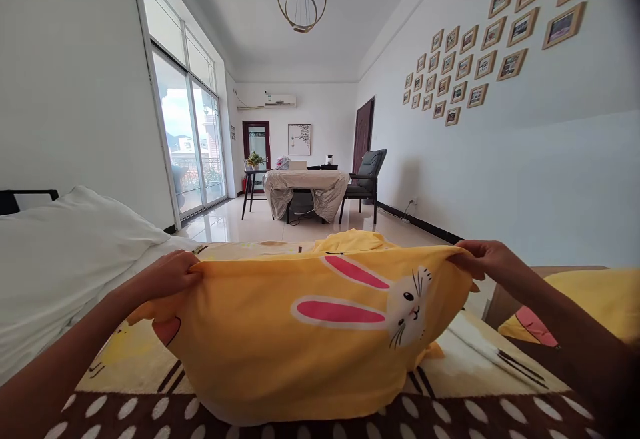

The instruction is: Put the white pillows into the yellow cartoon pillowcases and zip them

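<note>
A yellow cloth [260, 339] printed with a white rabbit with pink ears is stretched between my two hands, its rabbit lying sideways. At its upper left corner, my left hand [173, 274] pinches the edge with closed fingers. My right hand [486, 259] grips the upper right corner the same way. The cloth sags in the middle, and its lower part hangs over the patterned blanket [520, 419]. Behind its top edge, a bunched heap of yellow fabric [357, 240] lies on the bed. Whether the heap is one piece with the held cloth, I cannot tell.
White bedding [75, 252] is piled on the left. More yellow fabric [600, 299] with a pink patch lies at the right. Past the bed stand a covered table [310, 179] and a black chair [370, 172]. Glass doors [193, 132] line the left wall.
</note>
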The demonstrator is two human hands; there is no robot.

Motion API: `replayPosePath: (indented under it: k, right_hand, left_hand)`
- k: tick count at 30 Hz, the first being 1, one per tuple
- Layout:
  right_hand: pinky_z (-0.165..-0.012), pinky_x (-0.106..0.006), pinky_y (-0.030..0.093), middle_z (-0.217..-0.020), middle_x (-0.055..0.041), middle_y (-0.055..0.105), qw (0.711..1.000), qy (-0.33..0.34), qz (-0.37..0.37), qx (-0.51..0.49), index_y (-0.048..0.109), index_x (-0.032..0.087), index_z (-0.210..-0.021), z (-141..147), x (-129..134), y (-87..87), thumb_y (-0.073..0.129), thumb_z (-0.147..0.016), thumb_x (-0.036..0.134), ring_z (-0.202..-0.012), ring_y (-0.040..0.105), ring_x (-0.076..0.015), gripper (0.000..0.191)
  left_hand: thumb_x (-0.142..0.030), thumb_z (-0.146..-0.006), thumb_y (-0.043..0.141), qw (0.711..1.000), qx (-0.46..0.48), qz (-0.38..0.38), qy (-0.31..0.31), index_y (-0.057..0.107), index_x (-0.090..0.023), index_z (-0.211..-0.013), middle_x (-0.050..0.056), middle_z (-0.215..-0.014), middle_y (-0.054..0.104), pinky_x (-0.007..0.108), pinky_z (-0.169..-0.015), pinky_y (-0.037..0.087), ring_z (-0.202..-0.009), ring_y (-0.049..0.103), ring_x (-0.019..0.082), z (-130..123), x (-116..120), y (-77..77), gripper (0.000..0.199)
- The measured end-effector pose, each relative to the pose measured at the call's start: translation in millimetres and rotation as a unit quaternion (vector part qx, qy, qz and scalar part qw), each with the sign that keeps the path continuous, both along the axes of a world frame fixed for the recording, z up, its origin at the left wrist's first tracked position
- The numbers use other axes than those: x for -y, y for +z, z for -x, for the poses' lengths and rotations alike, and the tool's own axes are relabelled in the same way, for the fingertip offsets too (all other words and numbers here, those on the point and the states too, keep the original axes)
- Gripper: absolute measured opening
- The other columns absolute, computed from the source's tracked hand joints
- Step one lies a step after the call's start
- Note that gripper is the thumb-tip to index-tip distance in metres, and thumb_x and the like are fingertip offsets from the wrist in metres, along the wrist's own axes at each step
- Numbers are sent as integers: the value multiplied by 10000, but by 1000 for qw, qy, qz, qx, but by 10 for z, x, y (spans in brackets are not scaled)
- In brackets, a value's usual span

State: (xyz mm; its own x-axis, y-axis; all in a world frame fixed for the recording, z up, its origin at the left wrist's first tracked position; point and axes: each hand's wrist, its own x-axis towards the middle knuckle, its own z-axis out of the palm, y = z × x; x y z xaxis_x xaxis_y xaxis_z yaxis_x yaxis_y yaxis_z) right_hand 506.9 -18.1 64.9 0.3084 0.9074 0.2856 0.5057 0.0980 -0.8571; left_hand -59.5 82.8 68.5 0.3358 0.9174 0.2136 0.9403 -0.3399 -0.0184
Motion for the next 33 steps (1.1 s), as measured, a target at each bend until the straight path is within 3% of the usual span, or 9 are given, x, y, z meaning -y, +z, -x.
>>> replayPosePath:
  k: [5, 9, 12, 16, 22, 25, 28, 31, 33]
  right_hand:
    - [-607, -303, 386, -638, -30, 618, 985, -62, -12, 164, 629, 188, -690, -74, 5, 22, 567, -655, 528, -622, 550, -190, 347]
    - [-729, -396, 409, -793, -68, 676, 890, -127, -48, 435, 614, 220, -764, 50, 32, 36, 446, -711, 324, -771, 602, -278, 205]
    - [-826, -408, 406, -860, -106, 668, 827, -69, -124, 544, 567, 199, -788, 285, 32, -37, 421, -685, 163, -864, 601, -283, 182]
    - [-665, -314, 416, -815, -85, 651, 810, 8, -99, 579, 529, 200, -749, 542, 10, -165, 404, -674, 97, -772, 598, -232, 179]
    - [-576, -266, 345, -848, -65, 685, 837, 7, -7, 547, 559, 199, -857, 663, -59, -192, 431, -709, 142, -717, 622, -199, 204]
    - [-538, -268, 287, -761, -80, 663, 811, -26, 33, 584, 545, 184, -813, 732, -137, 171, 454, -734, 181, -679, 616, -210, 121]
    - [-552, -279, 280, -754, -112, 640, 770, -105, 25, 629, 552, 159, -855, 795, -129, 914, 452, -762, 201, -682, 611, -235, 143]
    - [-615, -309, 324, -843, -131, 621, 755, -279, -111, 582, 532, 150, -986, 871, 8, 1602, 436, -789, 226, -792, 609, -277, 232]
    - [-663, -341, 348, -932, -169, 601, 754, -346, -177, 529, 495, 144, -1073, 957, 77, 1755, 387, -834, 239, -887, 585, -308, 279]
  left_hand:
    - [-44, -727, 341, 983, -105, -146, -36, 522, -175, -622, 69, -769, 625, 396, -801, 385, -778, 555, 224, -96, 97, 103, 247]
    - [-77, -731, 397, 971, -68, -157, -168, 598, -226, -1070, 60, -1133, 607, 384, -930, 368, -1041, 539, 247, -314, 306, 47, 422]
    - [-193, -722, 494, 972, -41, -58, -223, 554, -260, -1126, 39, -1176, 593, 359, -980, 354, -1097, 529, 248, -478, 397, -72, 415]
    - [-325, -760, 506, 989, -32, 20, -142, 554, -218, -852, 55, -959, 635, 371, -857, 409, -933, 582, 253, -452, 264, -315, 149]
    - [-271, -837, 400, 997, -44, -61, -13, 522, -208, -821, 94, -927, 655, 347, -684, 393, -880, 615, 281, -176, 82, -581, 138]
    - [-221, -849, 375, 988, -65, -134, 33, 506, -204, -799, 81, -854, 648, 322, -603, 328, -760, 609, 250, -230, 83, -290, 141]
    - [-227, -858, 391, 973, -82, -207, 68, 501, -192, -784, 66, -806, 622, 326, -642, 305, -710, 571, 220, -356, 100, 323, 136]
    - [-277, -904, 315, 944, -54, -308, 100, 489, -160, -864, 89, -866, 570, 328, -678, 299, -791, 532, 228, -412, 173, 944, 214]
    - [-315, -912, 302, 920, -27, -376, 108, 479, -146, -848, 72, -844, 529, 297, -666, 294, -809, 503, 211, -378, 230, 1199, 253]
